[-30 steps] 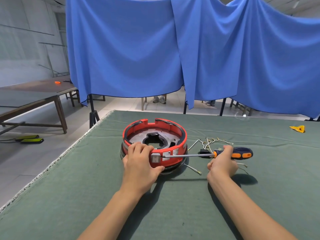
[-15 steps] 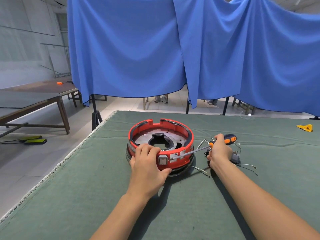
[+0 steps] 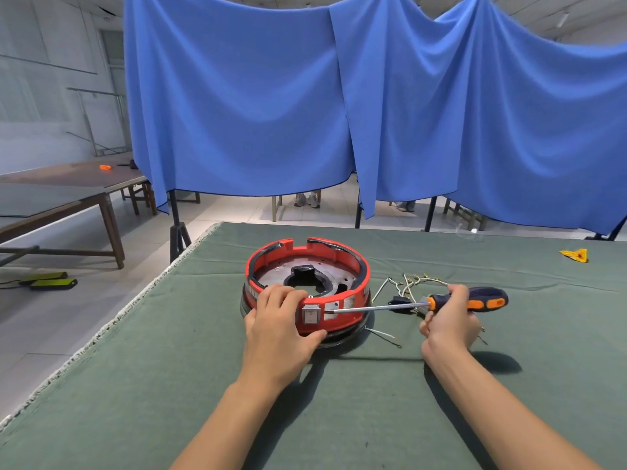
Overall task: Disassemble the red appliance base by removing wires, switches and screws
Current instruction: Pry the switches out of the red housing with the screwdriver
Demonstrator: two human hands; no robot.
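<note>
the round red plastic appliance base [image 3: 307, 286], an open ring with a grey metal plate and a dark central cut-out inside, sits on the green cloth-covered counter [image 3: 339, 418], toward its left half and near the far edge. the left hand [image 3: 281, 327] grips the near wall of the base: the fingers curl over the top rim and the thumb presses against the lower outer wall. a square grey rocker switch [image 3: 311, 315] is set in the outer wall, just right of the left hand's fingers. the right hand [image 3: 448, 322] is closed around the dark blue and orange handle of a long steel-shaft screwdriver [image 3: 424, 304]. the screwdriver lies almost level, handle to the right, and its tip meets the outer wall of the base just right of the switch; whether the tip sits in a screw cannot be told. a bundle of loose pale wires with small metal terminals [image 3: 412, 283] lies on the counter right of the base, behind the shaft, with a small black part [image 3: 397, 301] beside it. one more loose wire [image 3: 383, 335] lies on the cloth below the shaft, between base and right hand. a small yellow object [image 3: 575, 255] rests near the far right edge of the counter, well apart from the base. blue fabric curtains [image 3: 305, 106] hang behind the counter.
</note>
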